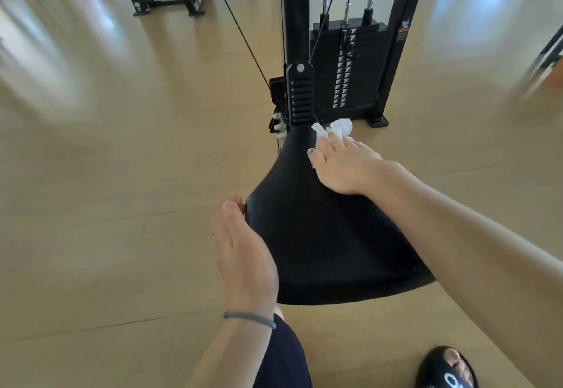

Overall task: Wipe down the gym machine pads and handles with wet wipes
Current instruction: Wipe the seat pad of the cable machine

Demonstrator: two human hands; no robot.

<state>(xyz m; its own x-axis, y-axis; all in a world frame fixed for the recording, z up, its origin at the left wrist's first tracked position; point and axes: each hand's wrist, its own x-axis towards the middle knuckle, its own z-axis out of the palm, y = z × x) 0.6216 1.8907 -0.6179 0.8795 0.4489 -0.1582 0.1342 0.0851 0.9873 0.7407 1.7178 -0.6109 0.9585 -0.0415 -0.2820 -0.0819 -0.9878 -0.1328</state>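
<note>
Two hands on black seat pad, right hand flat pressing wet wipe, left hand flat against pad edge

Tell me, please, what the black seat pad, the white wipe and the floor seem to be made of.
The seat pad looks like black vinyl or leatherette over padding: matte, finely grained, with rounded edges. The wipe under the right hand looks like thin non-woven cloth or paper: white, crumpled, soft folds. The floor seems to be smooth vinyl or laminate in a wood tone: glossy reflections, faint seam lines.
</note>
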